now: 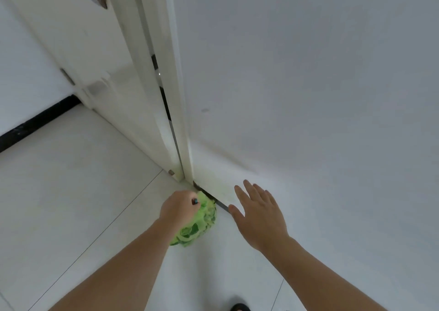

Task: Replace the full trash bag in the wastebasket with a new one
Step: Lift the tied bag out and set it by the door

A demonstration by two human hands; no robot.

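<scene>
A full green trash bag (pixel 198 225) sits low by the white floor, close to the base of the wall and the door frame. My left hand (pixel 177 207) is closed around the bag's top, with a small dark and blue item poking out between the fingers. My right hand (pixel 257 212) hovers to the right of the bag with its fingers spread, holding nothing, near the wall. No wastebasket shows in this view.
A white door frame (pixel 175 111) rises straight ahead, with a white wall (pixel 308 84) on the right. A white door (pixel 78 49) stands open at the left. White floor tiles (pixel 71 191) spread left. A dark shoe tip (pixel 240 307) is at the bottom edge.
</scene>
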